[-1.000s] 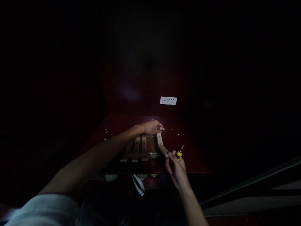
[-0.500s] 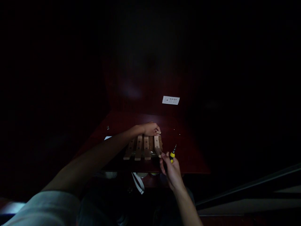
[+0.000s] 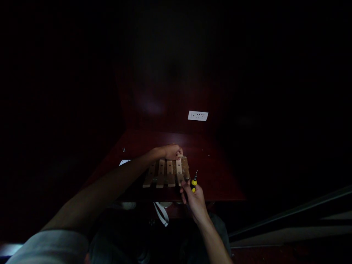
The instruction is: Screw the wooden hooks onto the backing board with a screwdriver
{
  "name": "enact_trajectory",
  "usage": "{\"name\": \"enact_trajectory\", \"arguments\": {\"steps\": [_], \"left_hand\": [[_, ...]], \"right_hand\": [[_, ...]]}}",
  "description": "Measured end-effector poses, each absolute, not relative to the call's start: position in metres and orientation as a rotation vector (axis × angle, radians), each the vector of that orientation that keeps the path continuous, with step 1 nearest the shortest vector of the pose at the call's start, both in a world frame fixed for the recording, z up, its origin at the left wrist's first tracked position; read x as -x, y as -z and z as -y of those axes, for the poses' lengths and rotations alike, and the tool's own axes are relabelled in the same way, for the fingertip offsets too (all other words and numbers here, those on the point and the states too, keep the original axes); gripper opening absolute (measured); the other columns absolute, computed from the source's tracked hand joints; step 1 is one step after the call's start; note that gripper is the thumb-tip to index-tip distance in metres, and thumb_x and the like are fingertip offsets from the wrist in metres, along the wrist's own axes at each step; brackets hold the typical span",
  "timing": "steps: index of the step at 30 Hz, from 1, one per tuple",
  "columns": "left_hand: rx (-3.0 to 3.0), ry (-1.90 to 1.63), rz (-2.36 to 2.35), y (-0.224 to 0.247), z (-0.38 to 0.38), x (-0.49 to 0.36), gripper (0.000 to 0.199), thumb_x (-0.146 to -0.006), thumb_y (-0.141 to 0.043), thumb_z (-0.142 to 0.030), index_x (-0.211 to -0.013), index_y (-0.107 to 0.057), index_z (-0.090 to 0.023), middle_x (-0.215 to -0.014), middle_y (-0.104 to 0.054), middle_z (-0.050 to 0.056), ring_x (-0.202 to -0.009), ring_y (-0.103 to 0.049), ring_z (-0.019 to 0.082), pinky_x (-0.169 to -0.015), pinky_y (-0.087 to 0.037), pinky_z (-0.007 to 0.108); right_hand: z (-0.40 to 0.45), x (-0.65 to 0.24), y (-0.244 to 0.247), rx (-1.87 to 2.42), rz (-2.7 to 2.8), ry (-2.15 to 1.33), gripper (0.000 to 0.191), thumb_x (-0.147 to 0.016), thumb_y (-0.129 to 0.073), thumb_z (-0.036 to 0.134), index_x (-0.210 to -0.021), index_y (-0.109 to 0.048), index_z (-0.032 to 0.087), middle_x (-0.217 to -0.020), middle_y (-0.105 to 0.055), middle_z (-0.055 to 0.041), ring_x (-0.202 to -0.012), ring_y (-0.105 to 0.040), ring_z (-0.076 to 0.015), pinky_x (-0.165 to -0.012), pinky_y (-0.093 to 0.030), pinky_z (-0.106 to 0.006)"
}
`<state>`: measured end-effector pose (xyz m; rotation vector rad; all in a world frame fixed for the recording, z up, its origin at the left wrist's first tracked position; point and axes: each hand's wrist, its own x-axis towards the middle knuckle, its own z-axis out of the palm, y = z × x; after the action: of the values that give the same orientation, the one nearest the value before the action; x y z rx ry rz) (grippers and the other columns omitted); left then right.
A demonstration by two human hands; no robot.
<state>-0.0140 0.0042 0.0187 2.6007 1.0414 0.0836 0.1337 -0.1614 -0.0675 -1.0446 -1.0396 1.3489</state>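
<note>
Several pale wooden slats with holes lie side by side, the leftmost slat (image 3: 149,176) angled, over a brown piece (image 3: 185,165) on the dark red table (image 3: 220,176). My left hand (image 3: 173,151) is closed on the far end of the rightmost slat (image 3: 179,169), reaching across the others. At that slat's near end, my right hand (image 3: 194,196) pinches it between thumb and fingers. A yellow and black screwdriver (image 3: 194,182) is also tucked in my right hand, its tip pointing up and away.
A white socket panel (image 3: 198,116) is on the dark red wall behind. Small metal pieces (image 3: 124,149) and a white object (image 3: 124,162) lie at the left. A white strap (image 3: 161,213) hangs below the table's front edge.
Both hands have moved slightly left with the rightmost slat, which now sits closer to its neighbour and straighter. More of the brown piece shows to its right. The screwdriver moved left too.
</note>
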Motion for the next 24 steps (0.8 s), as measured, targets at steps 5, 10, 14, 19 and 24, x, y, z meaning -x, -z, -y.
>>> {"name": "enact_trajectory", "arguments": {"steps": [5,10,14,19,24], "left_hand": [[-2.598,-0.076,-1.049,-0.019,-0.004,0.013,0.022,-0.075,-0.056,-0.017,-0.094,-0.066,-0.015,-0.08,-0.066,0.002,-0.065,-0.054,0.01,-0.059,-0.037,0.019],[-2.57,-0.102,-1.06,-0.017,-0.001,0.014,0.023,-0.075,-0.056,-0.017,-0.096,-0.064,-0.015,-0.077,-0.065,0.002,-0.063,-0.053,0.01,-0.058,-0.037,0.02],[-2.568,-0.108,-1.078,-0.02,0.004,0.015,0.024,-0.075,-0.057,-0.019,-0.098,-0.063,-0.015,-0.078,-0.065,0.002,-0.064,-0.053,0.01,-0.06,-0.037,0.02],[-2.541,-0.062,-1.066,-0.023,0.007,0.016,0.027,-0.076,-0.056,-0.019,-0.102,-0.063,-0.015,-0.087,-0.067,0.004,-0.069,-0.056,0.012,-0.062,-0.038,0.02],[-2.498,-0.087,-1.039,-0.021,0.004,0.017,0.028,-0.076,-0.056,-0.019,-0.103,-0.062,-0.016,-0.089,-0.067,0.004,-0.071,-0.056,0.011,-0.062,-0.039,0.019]], "right_hand": [[0.162,-0.135,0.067,1.037,1.036,-1.34,0.034,-0.078,-0.062,0.045,-0.07,-0.043,0.018,-0.061,-0.056,0.0023,-0.036,-0.039,-0.0033,-0.035,-0.021,-0.019],[0.165,-0.139,0.066,1.029,0.994,-1.366,0.036,-0.076,-0.064,0.048,-0.07,-0.046,0.018,-0.061,-0.057,0.0024,-0.036,-0.038,-0.0036,-0.034,-0.02,-0.019],[0.167,-0.141,0.072,1.065,0.985,-1.387,0.037,-0.078,-0.06,0.052,-0.07,-0.052,0.016,-0.047,-0.049,0.0044,-0.035,-0.035,-0.0041,-0.034,-0.019,-0.018],[0.168,-0.144,0.079,1.093,1.002,-1.389,0.039,-0.08,-0.057,0.052,-0.068,-0.053,0.016,-0.039,-0.043,0.0058,-0.034,-0.034,-0.0047,-0.035,-0.019,-0.017],[0.167,-0.142,0.079,1.072,0.998,-1.393,0.037,-0.082,-0.056,0.051,-0.07,-0.051,0.016,-0.042,-0.044,0.006,-0.034,-0.034,-0.0046,-0.035,-0.018,-0.018]]}}
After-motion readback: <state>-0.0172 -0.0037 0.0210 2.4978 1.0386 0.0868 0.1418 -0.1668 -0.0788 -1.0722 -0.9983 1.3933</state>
